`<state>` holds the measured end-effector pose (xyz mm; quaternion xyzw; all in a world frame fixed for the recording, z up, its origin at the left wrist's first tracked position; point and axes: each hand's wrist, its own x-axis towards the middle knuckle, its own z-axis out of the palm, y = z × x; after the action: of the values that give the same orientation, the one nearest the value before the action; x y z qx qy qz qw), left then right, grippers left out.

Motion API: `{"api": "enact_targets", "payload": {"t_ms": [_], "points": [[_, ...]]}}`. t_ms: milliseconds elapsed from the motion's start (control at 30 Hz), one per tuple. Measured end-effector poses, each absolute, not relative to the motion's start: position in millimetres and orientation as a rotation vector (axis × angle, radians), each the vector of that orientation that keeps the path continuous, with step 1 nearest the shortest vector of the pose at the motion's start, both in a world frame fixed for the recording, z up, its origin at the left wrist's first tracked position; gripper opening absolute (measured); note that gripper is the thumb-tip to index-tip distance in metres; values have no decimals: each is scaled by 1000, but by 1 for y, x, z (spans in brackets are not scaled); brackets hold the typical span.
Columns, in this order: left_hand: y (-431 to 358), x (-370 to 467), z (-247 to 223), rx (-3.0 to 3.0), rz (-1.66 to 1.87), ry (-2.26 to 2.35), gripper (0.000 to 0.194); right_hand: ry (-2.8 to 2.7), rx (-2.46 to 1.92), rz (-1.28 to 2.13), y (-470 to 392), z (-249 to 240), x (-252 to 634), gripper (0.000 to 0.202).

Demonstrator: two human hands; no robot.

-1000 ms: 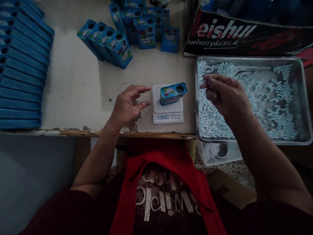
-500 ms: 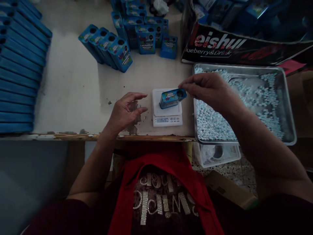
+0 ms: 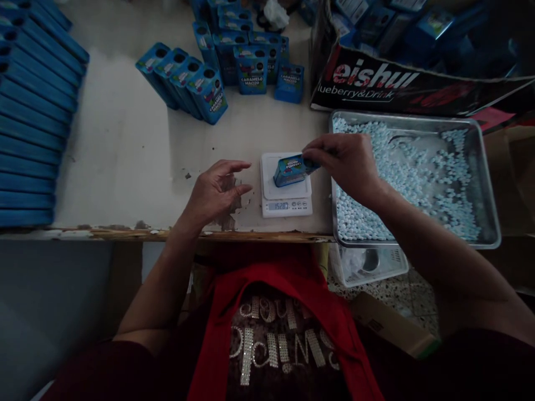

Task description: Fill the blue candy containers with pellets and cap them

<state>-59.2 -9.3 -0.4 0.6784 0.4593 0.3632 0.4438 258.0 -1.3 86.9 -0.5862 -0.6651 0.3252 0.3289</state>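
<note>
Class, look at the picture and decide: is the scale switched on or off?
On: the scale has digits showing on its display.

The pack (image 3: 288, 172) is smooth and glossy; whether metal or plastic cannot be told. The scale (image 3: 301, 207) is plastic, its platform smooth and matt. The tray (image 3: 485, 192) is shiny bare metal; the pellets (image 3: 361, 216) look smooth and dull. The surface (image 3: 121, 150) is smooth, its wooden edge (image 3: 137, 234) rough and chipped. The box (image 3: 376, 92) is printed cardboard, the apron (image 3: 288, 277) matt cloth.
</note>
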Motion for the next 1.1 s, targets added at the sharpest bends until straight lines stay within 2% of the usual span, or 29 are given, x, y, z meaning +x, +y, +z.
{"api": "enact_targets", "payload": {"t_ms": [200,300,400,500,567,667,800,867,933,1100], "points": [[-7,-55,4,1674,906,1134,55,-1310,-1554,978,-2,98,273,14],[-6,-51,4,1701,907,1106,56,-1195,-1553,1148,-2,98,287,18],[-2,-43,1,1736,917,1062,70,-1129,-1537,1322,0,94,294,20],[3,-24,5,1857,939,1028,86,-1022,-1499,1368,10,90,297,4],[7,-4,14,2022,927,1027,89,-950,-1465,1398,23,86,301,9],[11,33,37,2311,780,1031,77,-900,-1427,1501,49,79,303,8],[21,47,60,2502,474,1030,34,-973,-1374,1538,86,65,276,20],[30,20,67,2500,479,1100,32,-1175,-1355,1463,106,60,244,26],[42,-29,71,2455,574,1251,37,-1517,-1366,1248,127,58,205,29],[93,-189,96,2241,896,1725,42,-2445,-1572,335,189,67,119,45]]}}
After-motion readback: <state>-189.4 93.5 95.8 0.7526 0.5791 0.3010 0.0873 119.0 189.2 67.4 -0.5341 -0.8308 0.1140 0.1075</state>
